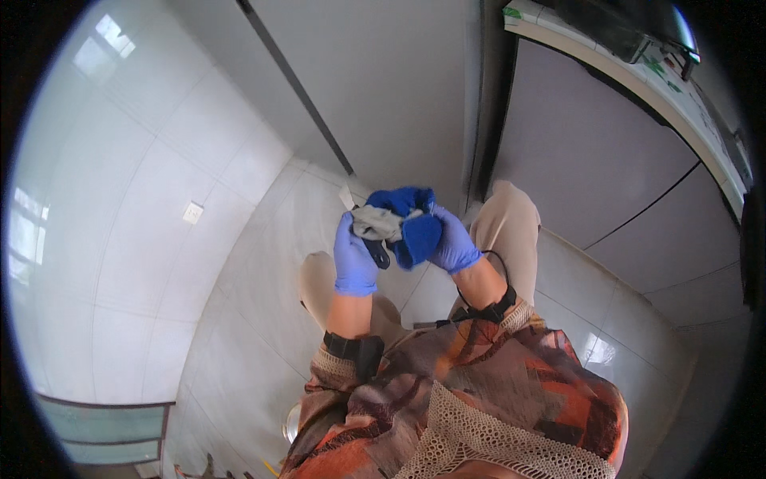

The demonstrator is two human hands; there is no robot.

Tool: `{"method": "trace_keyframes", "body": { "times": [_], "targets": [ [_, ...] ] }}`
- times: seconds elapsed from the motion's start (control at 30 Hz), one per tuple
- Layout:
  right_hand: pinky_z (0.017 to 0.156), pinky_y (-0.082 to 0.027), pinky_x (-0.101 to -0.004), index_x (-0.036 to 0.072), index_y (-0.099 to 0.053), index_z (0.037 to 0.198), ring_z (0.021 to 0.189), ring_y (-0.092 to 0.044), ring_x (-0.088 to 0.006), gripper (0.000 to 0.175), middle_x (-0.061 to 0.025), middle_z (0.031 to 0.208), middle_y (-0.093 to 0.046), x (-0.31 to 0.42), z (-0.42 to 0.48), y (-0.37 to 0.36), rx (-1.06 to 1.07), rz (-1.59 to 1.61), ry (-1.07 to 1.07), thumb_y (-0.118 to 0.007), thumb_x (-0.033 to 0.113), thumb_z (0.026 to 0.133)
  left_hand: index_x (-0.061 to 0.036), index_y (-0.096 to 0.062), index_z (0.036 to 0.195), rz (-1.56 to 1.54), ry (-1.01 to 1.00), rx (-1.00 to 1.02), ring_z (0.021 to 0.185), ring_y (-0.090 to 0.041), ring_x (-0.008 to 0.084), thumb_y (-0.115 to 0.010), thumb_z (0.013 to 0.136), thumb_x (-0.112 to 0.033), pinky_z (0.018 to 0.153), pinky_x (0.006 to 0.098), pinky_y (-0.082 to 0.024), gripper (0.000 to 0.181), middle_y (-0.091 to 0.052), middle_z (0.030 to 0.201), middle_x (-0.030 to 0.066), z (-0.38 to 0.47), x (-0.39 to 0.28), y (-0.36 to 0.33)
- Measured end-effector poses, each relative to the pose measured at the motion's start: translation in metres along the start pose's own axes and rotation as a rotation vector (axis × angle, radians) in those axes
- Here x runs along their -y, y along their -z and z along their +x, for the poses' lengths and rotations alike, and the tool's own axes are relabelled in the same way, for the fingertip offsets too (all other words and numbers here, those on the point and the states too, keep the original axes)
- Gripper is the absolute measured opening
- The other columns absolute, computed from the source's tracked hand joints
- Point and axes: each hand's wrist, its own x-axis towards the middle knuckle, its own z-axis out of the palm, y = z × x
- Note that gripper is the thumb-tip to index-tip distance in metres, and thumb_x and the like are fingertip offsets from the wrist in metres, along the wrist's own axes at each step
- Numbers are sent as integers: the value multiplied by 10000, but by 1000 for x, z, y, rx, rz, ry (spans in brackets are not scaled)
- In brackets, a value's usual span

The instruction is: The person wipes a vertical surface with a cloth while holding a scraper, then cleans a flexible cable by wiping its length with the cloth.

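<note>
My left hand (354, 258), in a thin purple glove, grips a wadded grey cloth (377, 223). A dark, flat handle-like piece with a hole near its end (379, 254) pokes out below the cloth beside my left fingers; what it belongs to is hidden. My right hand (455, 242), gloved the same way, holds a bunched blue cloth (421, 236). The blue and grey cloths touch and overlap between my hands, above the floor. Something pale and flat (346, 196) shows just behind the bundle.
Ahead stands a tall grey appliance or cabinet (395, 84) with a dark vertical strip. Purple-grey cabinet doors (574, 132) under a tiled counter (562, 33) are at the right. A white tiled wall with an outlet (192, 212) is left. A glass-fronted shelf unit (108, 422) stands lower left.
</note>
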Motion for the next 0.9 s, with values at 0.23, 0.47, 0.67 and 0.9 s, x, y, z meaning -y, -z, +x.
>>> {"method": "trace_keyframes", "body": {
  "times": [0.23,0.47,0.67,0.9],
  "targets": [
    [972,-420,-388,39,-465,1272,1103,-535,-223,541,-115,1175,-575,24,-7,21,150,-571,143,-679,152,788,-61,-608,947,474,27,-156,799,-597,118,-544,914,-203,710,237,-474,160,-628,878,36,11,13,-35],
    [918,-453,-412,-35,-487,1217,1033,-576,-319,474,-201,1173,-573,38,-9,37,27,-20,136,-465,310,892,-77,-602,968,444,-189,-69,786,-585,88,-528,935,-221,686,237,-470,166,-622,885,8,21,-14,-46],
    [927,-447,-421,10,-504,1211,1045,-572,-324,444,-187,1172,-576,32,-20,25,49,-83,-59,-499,319,892,-40,-551,1035,129,-14,227,1003,-539,187,-458,954,-226,915,320,-420,223,-569,1089,102,13,-7,-52],
    [930,-444,-367,93,-513,1235,1059,-565,-227,497,-94,1167,-588,2,-28,8,150,-206,-123,-573,425,870,-42,-550,1095,224,520,282,955,-586,202,-510,932,-234,853,327,-468,254,-595,1055,88,-1,29,-19]
  ]
}}
